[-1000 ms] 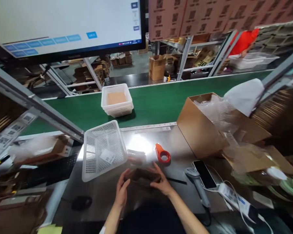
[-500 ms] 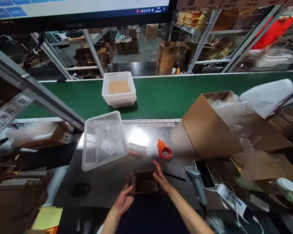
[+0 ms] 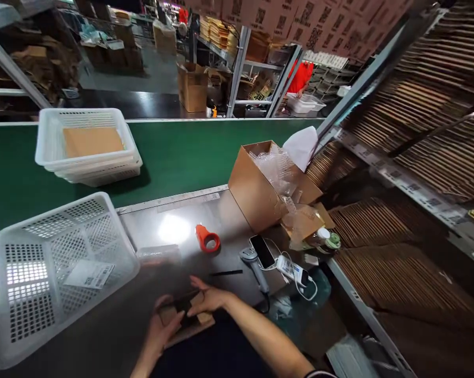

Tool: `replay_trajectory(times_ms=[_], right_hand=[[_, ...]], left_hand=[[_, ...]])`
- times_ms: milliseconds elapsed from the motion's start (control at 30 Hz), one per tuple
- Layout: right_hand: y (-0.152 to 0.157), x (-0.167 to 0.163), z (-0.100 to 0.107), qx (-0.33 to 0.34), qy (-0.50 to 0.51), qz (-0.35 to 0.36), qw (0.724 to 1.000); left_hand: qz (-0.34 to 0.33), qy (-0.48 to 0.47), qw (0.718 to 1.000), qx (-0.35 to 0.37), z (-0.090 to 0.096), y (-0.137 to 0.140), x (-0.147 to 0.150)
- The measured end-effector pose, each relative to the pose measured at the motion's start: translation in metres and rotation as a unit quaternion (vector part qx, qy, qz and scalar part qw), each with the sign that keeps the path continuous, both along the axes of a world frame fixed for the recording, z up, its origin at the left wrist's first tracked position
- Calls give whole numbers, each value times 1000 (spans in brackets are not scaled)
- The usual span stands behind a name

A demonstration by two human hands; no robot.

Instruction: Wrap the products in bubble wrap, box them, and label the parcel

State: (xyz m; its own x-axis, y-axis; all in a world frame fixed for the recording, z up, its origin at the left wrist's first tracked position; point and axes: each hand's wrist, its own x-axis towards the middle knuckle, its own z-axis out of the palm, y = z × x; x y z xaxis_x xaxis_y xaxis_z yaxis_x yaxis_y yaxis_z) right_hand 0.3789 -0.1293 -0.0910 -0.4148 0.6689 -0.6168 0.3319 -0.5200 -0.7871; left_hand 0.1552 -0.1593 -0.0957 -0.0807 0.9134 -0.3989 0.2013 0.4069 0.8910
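Small cardboard box (image 3: 206, 318) sits low in view at the near side of the table (image 3: 229, 239), between both hands, right against the dark clothing. Hands cover much of it; blur and shadow hide the inside and underside, so can't tell if it's touching the table. Flaps stick up at its left and right ends, dark gap between, opening roughly upward. Near edge slants, left end lower in view, right end higher; long axis seems to follow that edge, exact shape unclear.

Left hand (image 3: 160, 326) holds the left end, thumb on the near side, other fingers bent round behind, narrow gap, partly blurred. Right hand (image 3: 209, 300) touches the right flap, index and thumb spread wide; can't tell if it pinches, lower fingers hidden.

Black strip (image 3: 226, 272) lies just beyond the right hand. Farther out: clear-wrapped item (image 3: 158, 254), contents blurred; orange tape dispenser (image 3: 200, 231); white basket (image 3: 51, 262) to the left with a label slip in it; scanner (image 3: 256, 268) and phone (image 3: 262, 252) to the right.
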Motion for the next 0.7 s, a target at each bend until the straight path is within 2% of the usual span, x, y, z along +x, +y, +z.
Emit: replay_trajectory(times_ms=[67, 167, 267, 400, 467, 533, 600, 667, 700], right_hand=[[-5, -4, -1, 30, -25, -5, 999], [-14, -8, -4, 118, -38, -61, 990], [-24, 1, -7, 161, 15, -92, 983], [-30, 21, -11, 143, 97, -23, 985], [-28, 25, -14, 204, 84, 1, 975], [-25, 23, -19, 282, 71, 1, 957], [-23, 21, -25, 360, 59, -11, 931], [-21, 22, -29, 454, 30, -24, 890], [-19, 26, -31, 512, 11, -21, 858]], left_hand=[[-21, 30, 999, -7, 0, 2, -5], [-45, 50, 998, 16, -4, 3, -16], [-54, 24, 997, 47, -8, -2, -22], [-76, 37, 991, 103, -7, -10, -22], [-77, 82, 978, 176, -5, -9, -19], [-73, 148, 943, 288, -5, -5, -17], [-82, 216, 889, 396, -8, 0, -18], [-93, 267, 839, 465, -10, 4, -22], [-100, 282, 822, 484, -11, 4, -25]])
